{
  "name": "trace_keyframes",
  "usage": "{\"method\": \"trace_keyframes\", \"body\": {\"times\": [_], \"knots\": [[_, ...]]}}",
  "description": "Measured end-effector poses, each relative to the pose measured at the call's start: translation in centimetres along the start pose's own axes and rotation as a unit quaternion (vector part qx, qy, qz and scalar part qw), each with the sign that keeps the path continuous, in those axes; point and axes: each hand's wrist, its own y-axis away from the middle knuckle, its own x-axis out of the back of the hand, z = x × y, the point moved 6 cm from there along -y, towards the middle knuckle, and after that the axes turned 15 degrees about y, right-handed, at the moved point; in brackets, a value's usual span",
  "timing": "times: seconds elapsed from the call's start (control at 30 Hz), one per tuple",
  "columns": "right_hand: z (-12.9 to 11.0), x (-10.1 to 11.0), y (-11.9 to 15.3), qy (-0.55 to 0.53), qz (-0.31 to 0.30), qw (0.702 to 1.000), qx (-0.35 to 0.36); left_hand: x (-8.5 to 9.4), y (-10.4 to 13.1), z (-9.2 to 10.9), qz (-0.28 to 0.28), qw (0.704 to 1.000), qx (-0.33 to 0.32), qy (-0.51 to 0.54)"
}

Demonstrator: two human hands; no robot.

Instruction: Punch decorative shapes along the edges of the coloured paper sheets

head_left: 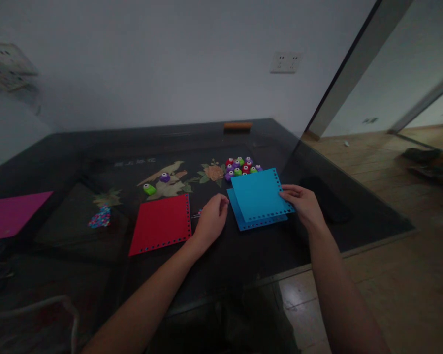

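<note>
My right hand [301, 202] pinches the right edge of a light blue sheet [256, 194] with holes punched along its right and bottom edges. That sheet is raised and tilted over a second blue sheet [243, 225], which shows beneath it and is partly covered. Left of the blue sheets is my left hand [212, 216], its fingers curled together; whatever they may hold is hidden. Beside its wrist lies a red sheet [161, 223], also punched along its right and bottom edges. Between the red sheet and that hand, a thin metallic item [195, 216] is partly covered.
Small eyed pieces in red, green and purple [245, 168] cluster behind the blue sheets. A green one [149, 189] and a purple one [165, 177] sit farther left. Small colourful beads [101, 216], a magenta sheet [16, 215] and a brown block [237, 126] lie on the dark table [273, 253].
</note>
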Motion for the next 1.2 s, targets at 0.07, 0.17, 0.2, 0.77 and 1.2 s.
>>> {"method": "trace_keyframes", "body": {"times": [0.07,0.17,0.2,0.77,1.2], "knots": [[0.2,-0.1,-0.1,0.018,-0.006,1.0,-0.002,-0.1,0.1,0.1,0.003,0.999,-0.023,-0.028],[0.3,-0.5,0.0,0.036,-0.014,0.999,-0.002,-0.7,0.5,0.4,-0.009,0.994,-0.064,-0.085],[0.3,-0.5,0.0,0.043,-0.015,0.999,-0.001,-0.9,0.6,0.5,-0.016,0.992,-0.073,-0.1],[-0.3,-1.1,0.4,0.103,-0.026,0.994,0.008,-2.7,1.7,0.2,-0.09,0.971,-0.071,-0.21],[-0.6,-0.7,0.5,0.14,-0.026,0.989,0.031,-2.7,1.7,0.2,-0.092,0.971,-0.071,-0.207]]}}
